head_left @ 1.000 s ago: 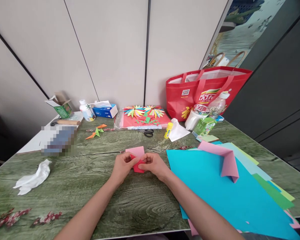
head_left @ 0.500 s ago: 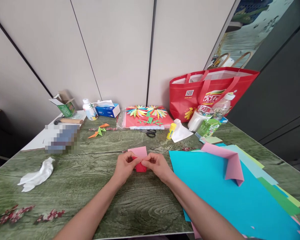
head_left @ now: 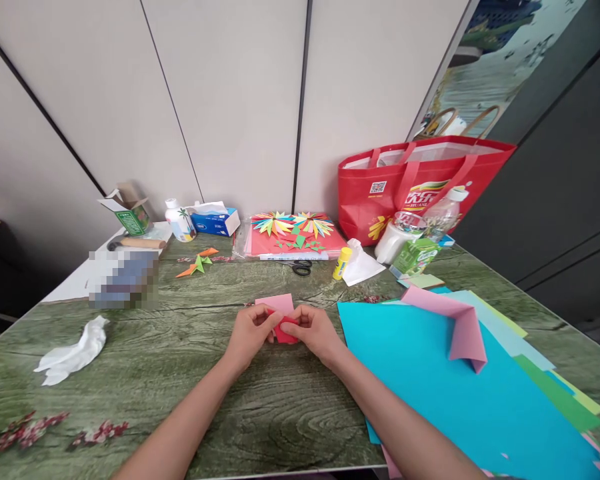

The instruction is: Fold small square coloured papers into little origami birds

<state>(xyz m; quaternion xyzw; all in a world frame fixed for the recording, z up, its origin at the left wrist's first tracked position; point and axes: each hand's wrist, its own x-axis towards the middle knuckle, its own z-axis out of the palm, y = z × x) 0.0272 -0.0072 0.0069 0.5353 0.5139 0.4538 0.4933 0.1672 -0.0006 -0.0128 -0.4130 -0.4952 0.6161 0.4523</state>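
Between my two hands is a small folded piece of red paper [head_left: 286, 331], gripped from both sides. My left hand [head_left: 253, 331] pinches its left edge with thumb and fingers closed. On the other side, my right hand [head_left: 316, 331] has its thumb pressed on the red paper's right part. Just behind it lies a pink piece of paper [head_left: 275, 302], partly hidden by my fingers and the red paper. Both forearms reach in from the front edge of the table.
Large blue paper [head_left: 430, 373] and other coloured sheets lie at right, a folded pink strip [head_left: 467, 327] on top. Behind are a yellow glue stick [head_left: 342, 263], black-handled scissors [head_left: 302, 267], a red bag [head_left: 365, 193] and orange-green paper pieces [head_left: 199, 265]. A crumpled tissue [head_left: 75, 351] lies left.
The red paper has been shifted and turned slightly between my fingers, and more of its upper part shows. My thumbs are a little farther apart. The pink paper stays in place.
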